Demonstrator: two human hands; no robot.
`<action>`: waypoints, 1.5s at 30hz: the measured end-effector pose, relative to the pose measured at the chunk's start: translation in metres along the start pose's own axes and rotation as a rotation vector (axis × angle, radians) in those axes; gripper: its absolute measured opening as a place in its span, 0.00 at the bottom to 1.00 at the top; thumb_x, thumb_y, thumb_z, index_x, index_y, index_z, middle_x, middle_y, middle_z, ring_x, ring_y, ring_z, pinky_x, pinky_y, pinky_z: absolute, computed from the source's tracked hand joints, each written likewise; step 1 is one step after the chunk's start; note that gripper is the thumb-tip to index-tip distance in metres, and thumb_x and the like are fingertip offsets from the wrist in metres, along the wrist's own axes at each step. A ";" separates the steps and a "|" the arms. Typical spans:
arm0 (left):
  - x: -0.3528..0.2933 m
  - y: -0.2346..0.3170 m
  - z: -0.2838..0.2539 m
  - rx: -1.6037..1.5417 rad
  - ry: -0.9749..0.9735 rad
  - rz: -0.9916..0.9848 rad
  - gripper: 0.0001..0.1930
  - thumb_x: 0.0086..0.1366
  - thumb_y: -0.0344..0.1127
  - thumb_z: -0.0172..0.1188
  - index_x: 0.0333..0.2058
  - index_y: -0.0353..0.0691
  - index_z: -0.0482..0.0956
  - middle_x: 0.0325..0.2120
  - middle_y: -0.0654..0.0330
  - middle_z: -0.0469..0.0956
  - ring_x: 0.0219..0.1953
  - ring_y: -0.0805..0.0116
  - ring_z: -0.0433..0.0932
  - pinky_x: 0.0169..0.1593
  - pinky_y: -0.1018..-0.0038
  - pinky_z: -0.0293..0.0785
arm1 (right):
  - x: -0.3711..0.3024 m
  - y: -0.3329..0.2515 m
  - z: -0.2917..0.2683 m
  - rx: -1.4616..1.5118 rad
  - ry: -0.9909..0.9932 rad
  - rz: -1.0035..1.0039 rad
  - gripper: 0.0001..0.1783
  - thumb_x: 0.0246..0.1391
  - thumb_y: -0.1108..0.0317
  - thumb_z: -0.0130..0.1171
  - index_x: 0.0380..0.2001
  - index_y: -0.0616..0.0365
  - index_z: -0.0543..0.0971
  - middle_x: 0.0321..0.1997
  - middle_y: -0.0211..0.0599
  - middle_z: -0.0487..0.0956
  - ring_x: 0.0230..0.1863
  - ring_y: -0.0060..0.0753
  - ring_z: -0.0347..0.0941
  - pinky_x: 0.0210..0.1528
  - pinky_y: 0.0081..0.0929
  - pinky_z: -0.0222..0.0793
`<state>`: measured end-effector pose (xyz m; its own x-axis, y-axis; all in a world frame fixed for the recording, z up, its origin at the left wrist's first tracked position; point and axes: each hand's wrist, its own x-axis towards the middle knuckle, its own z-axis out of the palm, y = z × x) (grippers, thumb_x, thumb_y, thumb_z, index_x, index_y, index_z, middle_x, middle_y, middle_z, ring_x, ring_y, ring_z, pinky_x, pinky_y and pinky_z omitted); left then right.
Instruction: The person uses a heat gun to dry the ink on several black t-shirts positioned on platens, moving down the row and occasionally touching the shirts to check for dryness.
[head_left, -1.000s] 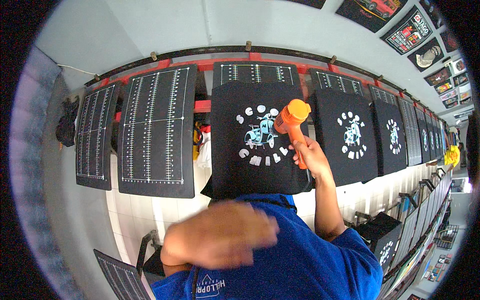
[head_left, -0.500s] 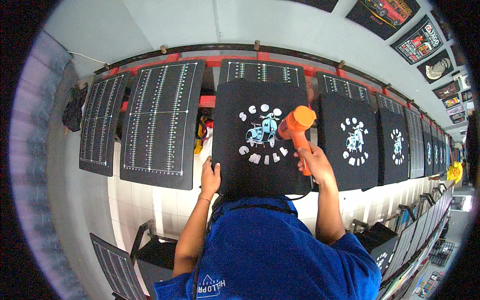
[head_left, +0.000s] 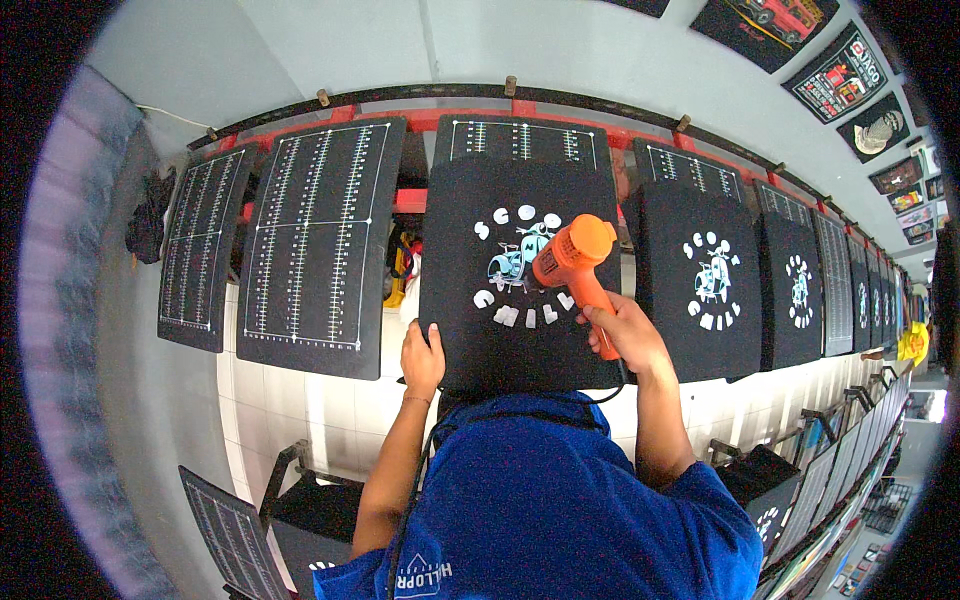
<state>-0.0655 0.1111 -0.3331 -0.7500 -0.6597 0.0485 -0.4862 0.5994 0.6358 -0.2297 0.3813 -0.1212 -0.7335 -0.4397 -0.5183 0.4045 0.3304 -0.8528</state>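
An orange hair dryer (head_left: 580, 250) is in my right hand (head_left: 628, 335), whose fingers wrap round its handle. Its nozzle end covers part of the print (head_left: 512, 262), a pale blue scooter ringed by white letters. That print is on a black shirt (head_left: 470, 355) stretched over a flat board in front of me. At the shirt's left edge rests my left hand (head_left: 423, 362), fingers stretched out and thumb apart against the cloth. A black cord (head_left: 608, 396) hangs from the dryer and curves along the shirt's near edge.
Two bare boards with ruled marks (head_left: 312, 235) stand to the left. Further printed black shirts (head_left: 700, 345) lie on boards to the right. A dark rail (head_left: 420, 96) runs behind them. More boards (head_left: 228, 525) stand beside and behind me. Printed panels (head_left: 838, 75) hang on the wall.
The hair dryer has moved a little to the left and nearer over the print, with my right hand on it. My left hand stays at the shirt's edge, shifted slightly.
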 end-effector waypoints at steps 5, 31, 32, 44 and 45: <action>-0.001 0.003 -0.002 0.004 0.024 -0.005 0.18 0.69 0.43 0.47 0.45 0.31 0.69 0.36 0.39 0.76 0.39 0.39 0.75 0.44 0.54 0.69 | 0.003 -0.001 0.008 -0.108 -0.012 0.023 0.11 0.58 0.64 0.54 0.39 0.61 0.74 0.28 0.27 0.75 0.21 0.17 0.69 0.24 0.17 0.68; -0.002 0.014 -0.011 -0.005 -0.018 -0.111 0.20 0.68 0.47 0.48 0.39 0.32 0.70 0.34 0.38 0.76 0.39 0.39 0.74 0.43 0.53 0.69 | 0.060 -0.025 0.007 -0.046 -0.100 -0.088 0.12 0.57 0.62 0.54 0.37 0.60 0.74 0.22 0.26 0.74 0.19 0.16 0.69 0.22 0.16 0.65; -0.001 0.015 -0.012 0.000 -0.025 -0.113 0.20 0.68 0.47 0.48 0.39 0.32 0.70 0.34 0.38 0.76 0.39 0.39 0.74 0.43 0.53 0.69 | 0.060 -0.024 0.008 -0.085 -0.093 -0.076 0.12 0.58 0.62 0.54 0.37 0.60 0.74 0.23 0.26 0.74 0.19 0.16 0.69 0.22 0.16 0.65; 0.001 0.019 -0.017 -0.001 -0.092 -0.159 0.23 0.67 0.47 0.48 0.45 0.28 0.71 0.40 0.38 0.76 0.43 0.40 0.75 0.48 0.56 0.70 | 0.037 -0.019 0.012 -0.217 -0.056 0.011 0.17 0.58 0.62 0.55 0.45 0.62 0.73 0.32 0.29 0.77 0.22 0.16 0.70 0.23 0.16 0.68; 0.001 0.019 -0.017 -0.006 -0.097 -0.155 0.23 0.67 0.47 0.48 0.45 0.28 0.71 0.40 0.38 0.76 0.43 0.40 0.75 0.48 0.56 0.70 | 0.035 -0.021 0.011 -0.189 -0.086 0.017 0.17 0.58 0.61 0.55 0.45 0.62 0.73 0.32 0.29 0.77 0.22 0.16 0.70 0.23 0.16 0.68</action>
<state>-0.0681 0.1137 -0.3083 -0.7060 -0.6972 -0.1245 -0.5970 0.4913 0.6342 -0.2579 0.3501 -0.1218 -0.6746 -0.5001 -0.5429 0.3007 0.4856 -0.8209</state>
